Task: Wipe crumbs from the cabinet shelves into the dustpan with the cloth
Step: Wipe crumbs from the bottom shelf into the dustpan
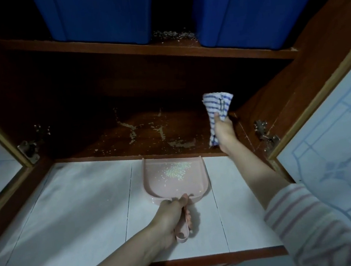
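Two shelves in view, both carrying crumbs. Lower shelf point(148, 133): pale crumb trails point(133, 133) across the middle and near the front edge. Upper shelf point(182, 46): a crumb patch point(172, 36) between two blue bins point(100, 14).

Left hand point(168, 216) wraps its fingers around the handle of the pink dustpan point(175, 181). Pan lies flat on the white tile ledge point(80, 209), lip touching the lower shelf's front edge, a small heap of crumbs already inside.

Right hand point(224, 127) grips a bunched blue-striped cloth point(217, 110), fingers closed on it, at the right side of the lower shelf, beside the cabinet wall.

Risks, as judged:
- Pan sits centre; a sweep from the right may push crumbs over the edge beside it, onto the tiles.
- A fast stroke could scatter crumbs past the pan's walls.
- Bunched cloth covers little; trails at back may be missed.
- Upper patch sits in a tight gap between bins.
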`<act>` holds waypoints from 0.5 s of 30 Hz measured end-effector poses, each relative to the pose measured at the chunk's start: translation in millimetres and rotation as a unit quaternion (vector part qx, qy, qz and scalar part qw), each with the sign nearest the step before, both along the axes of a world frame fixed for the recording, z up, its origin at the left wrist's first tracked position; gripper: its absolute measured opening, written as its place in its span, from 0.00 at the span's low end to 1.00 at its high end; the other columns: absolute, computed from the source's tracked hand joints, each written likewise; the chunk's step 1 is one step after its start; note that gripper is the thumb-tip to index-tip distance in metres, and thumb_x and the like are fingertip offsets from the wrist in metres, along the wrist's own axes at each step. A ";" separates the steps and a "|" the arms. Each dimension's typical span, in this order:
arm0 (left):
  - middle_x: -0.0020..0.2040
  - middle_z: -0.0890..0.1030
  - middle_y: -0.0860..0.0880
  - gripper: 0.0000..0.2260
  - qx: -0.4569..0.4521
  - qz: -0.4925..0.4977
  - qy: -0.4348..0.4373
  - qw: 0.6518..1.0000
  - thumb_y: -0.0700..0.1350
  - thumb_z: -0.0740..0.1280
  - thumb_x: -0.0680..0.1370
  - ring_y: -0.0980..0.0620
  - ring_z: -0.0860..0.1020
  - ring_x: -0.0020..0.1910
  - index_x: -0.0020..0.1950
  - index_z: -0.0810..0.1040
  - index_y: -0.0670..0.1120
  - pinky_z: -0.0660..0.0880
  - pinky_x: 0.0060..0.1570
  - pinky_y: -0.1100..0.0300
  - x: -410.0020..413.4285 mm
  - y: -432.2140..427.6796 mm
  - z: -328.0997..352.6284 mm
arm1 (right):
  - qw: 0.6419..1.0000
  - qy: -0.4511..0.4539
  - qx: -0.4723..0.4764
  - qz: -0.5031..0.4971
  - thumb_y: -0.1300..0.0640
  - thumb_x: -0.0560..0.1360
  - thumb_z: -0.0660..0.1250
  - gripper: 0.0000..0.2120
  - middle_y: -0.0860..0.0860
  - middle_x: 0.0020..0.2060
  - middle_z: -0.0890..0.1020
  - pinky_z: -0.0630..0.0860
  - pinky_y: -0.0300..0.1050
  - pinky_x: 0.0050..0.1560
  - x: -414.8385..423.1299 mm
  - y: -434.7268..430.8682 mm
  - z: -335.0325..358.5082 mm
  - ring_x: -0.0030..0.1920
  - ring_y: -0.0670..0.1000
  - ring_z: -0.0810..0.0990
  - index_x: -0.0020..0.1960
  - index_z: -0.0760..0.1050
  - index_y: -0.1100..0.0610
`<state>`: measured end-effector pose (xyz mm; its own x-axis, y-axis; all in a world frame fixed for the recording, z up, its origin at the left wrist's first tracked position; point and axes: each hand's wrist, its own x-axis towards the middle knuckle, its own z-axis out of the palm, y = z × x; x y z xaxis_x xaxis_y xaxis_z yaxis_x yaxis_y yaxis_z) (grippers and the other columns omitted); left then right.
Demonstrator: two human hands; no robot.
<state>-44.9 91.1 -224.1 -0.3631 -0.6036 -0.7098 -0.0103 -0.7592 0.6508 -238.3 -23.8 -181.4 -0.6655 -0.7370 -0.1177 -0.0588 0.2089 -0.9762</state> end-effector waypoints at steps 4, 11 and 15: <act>0.32 0.74 0.43 0.09 0.003 0.002 0.010 1.000 0.44 0.59 0.81 0.48 0.73 0.32 0.49 0.72 0.38 0.70 0.31 0.58 1.0 -0.4 -0.6 | 0.993 0.089 0.077 -0.008 0.49 0.82 0.52 0.17 0.55 0.48 0.74 0.71 0.39 0.32 -32.6 22.8 -14.1 0.40 0.53 0.73 0.67 0.67 0.55; 0.25 0.71 0.46 0.11 0.003 0.009 0.011 1.000 0.43 0.59 0.81 0.51 0.69 0.23 0.41 0.71 0.39 0.68 0.23 0.63 -0.6 0.5 0.2 | 0.907 0.345 0.208 0.127 0.56 0.82 0.53 0.21 0.56 0.73 0.62 0.49 0.48 0.72 3.8 18.5 -37.8 0.73 0.57 0.57 0.73 0.59 0.59; 0.28 0.70 0.45 0.09 0.005 0.015 0.021 1.000 0.42 0.60 0.81 0.50 0.69 0.26 0.43 0.70 0.39 0.69 0.24 0.62 -0.1 0.7 0.7 | 0.902 0.326 0.199 0.202 0.53 0.82 0.52 0.17 0.57 0.64 0.72 0.60 0.51 0.68 40.2 -4.3 -40.6 0.66 0.58 0.66 0.68 0.68 0.57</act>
